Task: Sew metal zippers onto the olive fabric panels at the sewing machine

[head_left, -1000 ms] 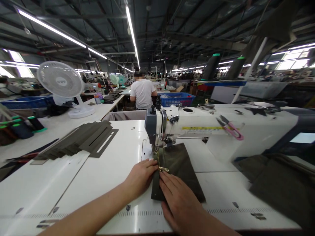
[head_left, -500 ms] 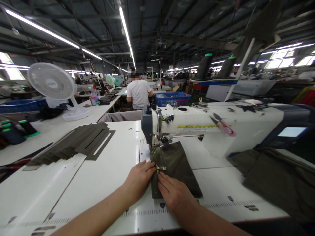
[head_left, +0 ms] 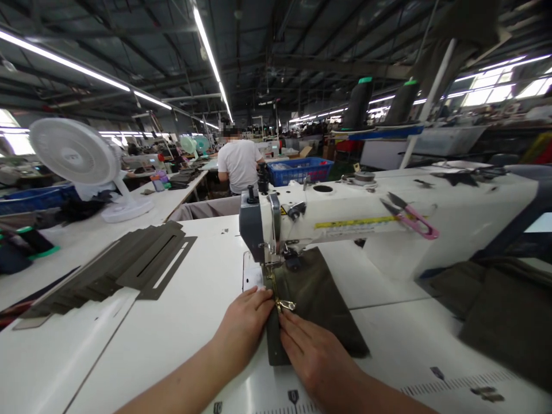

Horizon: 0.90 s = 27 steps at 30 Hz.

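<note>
A dark olive fabric piece lies under the sewing machine's presser foot, with a gold zipper running along its left part. The metal zipper pull points to the right. My left hand lies at the fabric's left edge, its stretched fingertips beside the zipper, just in front of the foot. On the fabric right of the zipper, below the pull, rests my right hand, its fingers extended and close together. Both hands press from above; the needle tip is hard to make out.
To the left sits a stack of olive slotted panels. Pink-handled thread snips cling to the machine arm. More olive fabric lies at right. A white fan and thread cones stand left; a person sits ahead.
The head view has shifted closer, so the machine looks larger. Both hands keep their places beside the zipper; the zipper pull has tilted slightly.
</note>
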Each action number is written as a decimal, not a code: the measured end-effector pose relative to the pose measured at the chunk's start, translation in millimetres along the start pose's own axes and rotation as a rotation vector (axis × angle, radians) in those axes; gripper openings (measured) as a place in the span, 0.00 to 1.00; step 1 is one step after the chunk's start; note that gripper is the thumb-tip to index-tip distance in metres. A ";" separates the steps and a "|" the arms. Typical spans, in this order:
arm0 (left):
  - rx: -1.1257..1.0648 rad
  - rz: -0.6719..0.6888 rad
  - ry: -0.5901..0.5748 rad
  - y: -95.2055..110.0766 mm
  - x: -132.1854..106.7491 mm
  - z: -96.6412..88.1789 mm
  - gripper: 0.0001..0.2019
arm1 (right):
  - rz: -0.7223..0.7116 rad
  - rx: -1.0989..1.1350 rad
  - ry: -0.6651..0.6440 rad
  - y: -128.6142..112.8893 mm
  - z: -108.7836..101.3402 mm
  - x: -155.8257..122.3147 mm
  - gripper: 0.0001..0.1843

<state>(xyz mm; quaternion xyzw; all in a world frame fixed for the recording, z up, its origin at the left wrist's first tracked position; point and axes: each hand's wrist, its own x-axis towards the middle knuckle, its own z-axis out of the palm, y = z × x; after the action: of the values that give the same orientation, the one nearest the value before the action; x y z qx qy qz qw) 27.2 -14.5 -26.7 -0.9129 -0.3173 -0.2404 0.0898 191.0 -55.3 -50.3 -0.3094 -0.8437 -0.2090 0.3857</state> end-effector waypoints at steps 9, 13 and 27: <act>-0.092 -0.064 0.030 -12.0 12.8 6.6 0.11 | -0.028 0.028 -0.057 17.9 16.0 -0.8 0.24; -0.139 -0.155 0.011 -12.7 16.6 10.2 0.08 | -0.031 0.061 -0.080 25.6 24.7 -0.7 0.23; -0.104 -0.266 -0.085 -17.5 18.2 10.5 0.09 | 0.450 0.107 -0.357 49.3 10.5 33.5 0.08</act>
<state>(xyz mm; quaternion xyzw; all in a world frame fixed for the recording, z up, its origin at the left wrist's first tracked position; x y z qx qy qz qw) 32.7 12.3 -26.6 -0.8756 -0.4260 -0.2276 -0.0036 202.1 -1.5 -25.0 -0.4999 -0.8182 -0.0155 0.2836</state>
